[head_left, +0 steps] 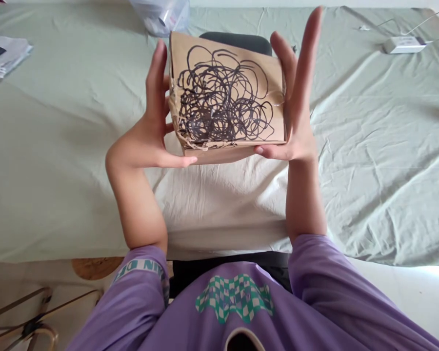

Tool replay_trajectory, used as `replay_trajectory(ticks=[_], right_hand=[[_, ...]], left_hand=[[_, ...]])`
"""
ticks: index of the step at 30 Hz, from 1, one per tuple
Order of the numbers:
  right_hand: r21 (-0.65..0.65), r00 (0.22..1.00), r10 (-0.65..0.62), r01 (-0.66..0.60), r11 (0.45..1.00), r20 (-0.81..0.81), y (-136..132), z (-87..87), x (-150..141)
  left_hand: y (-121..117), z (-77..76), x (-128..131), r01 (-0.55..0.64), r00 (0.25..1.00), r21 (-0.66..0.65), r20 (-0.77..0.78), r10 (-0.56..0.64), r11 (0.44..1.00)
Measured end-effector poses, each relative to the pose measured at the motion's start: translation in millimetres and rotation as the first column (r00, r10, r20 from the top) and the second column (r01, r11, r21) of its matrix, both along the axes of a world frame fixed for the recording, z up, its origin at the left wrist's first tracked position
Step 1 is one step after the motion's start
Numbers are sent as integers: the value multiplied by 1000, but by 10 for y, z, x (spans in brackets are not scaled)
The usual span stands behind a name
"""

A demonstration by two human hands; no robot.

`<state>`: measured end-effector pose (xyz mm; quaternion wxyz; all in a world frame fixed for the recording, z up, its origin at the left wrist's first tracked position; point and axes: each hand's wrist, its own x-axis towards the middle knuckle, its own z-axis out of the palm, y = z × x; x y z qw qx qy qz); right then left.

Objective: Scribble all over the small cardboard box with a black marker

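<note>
The person grips a cardboard box (227, 92) between 2 bare hands, above the middle of a pale green cloth (51, 170). The left hand (146, 134) clasps its left side, thumb on the near face; its other fingers are partly hidden behind the edge. The right hand (300, 122) presses the right side, thumb at the near lower edge and 1 finger stretching away from the box. The box's underside and far face are out of sight, and its near left corner looks torn.

Dense black loops cover the upper face; no words can be read in them. Beyond the box, a dark object (237, 41) is mostly hidden and hard to identify. The far plastic bag (161, 17) is cut off, its contents unclear. At far left, papers (10, 56) and a black item on them are also cut off. Any label on the white device (404, 45) at far right is illegible. On the left purple sleeve (139, 287), "IN D" can be read; the rest curves away.
</note>
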<state>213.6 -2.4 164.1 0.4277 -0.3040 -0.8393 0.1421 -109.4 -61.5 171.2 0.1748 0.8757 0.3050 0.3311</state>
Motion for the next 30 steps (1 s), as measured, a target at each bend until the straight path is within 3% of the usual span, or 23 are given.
replay_trajectory(ticks=[2,5,9,12,14,17,21,24,28,30], right_hand=[[-9,999,-38,38,999,5,-80,47,-9],[-30,993,-113,114,993,23,-192,111,-10],[57,996,-82,80,995,26,-245,155,27],[73,999,-44,45,996,-23,-257,171,55],[62,998,-48,51,997,-40,-266,178,66],[118,999,-14,18,993,-40,-262,175,75],[136,1000,-9,11,991,-17,-241,176,66],[218,998,54,-46,975,-32,-271,224,18],[309,983,140,-98,946,-118,-349,277,-77],[299,986,111,-69,952,-127,-372,271,-108]], left_hand=[[-39,45,22,-21,999,-4,-40,21,1000],[-70,110,64,2,998,104,-59,4,995],[-98,172,155,-51,999,179,27,47,982],[-139,218,222,-5,998,139,61,-4,990],[-182,251,260,57,996,31,68,-59,998],[-260,287,306,17,993,-108,115,-4,994],[-372,312,334,-113,987,-97,106,124,989],[-465,357,359,-144,987,-120,59,152,982],[-487,414,400,-116,990,-138,65,126,984],[-416,400,396,-23,999,-62,34,25,998]])
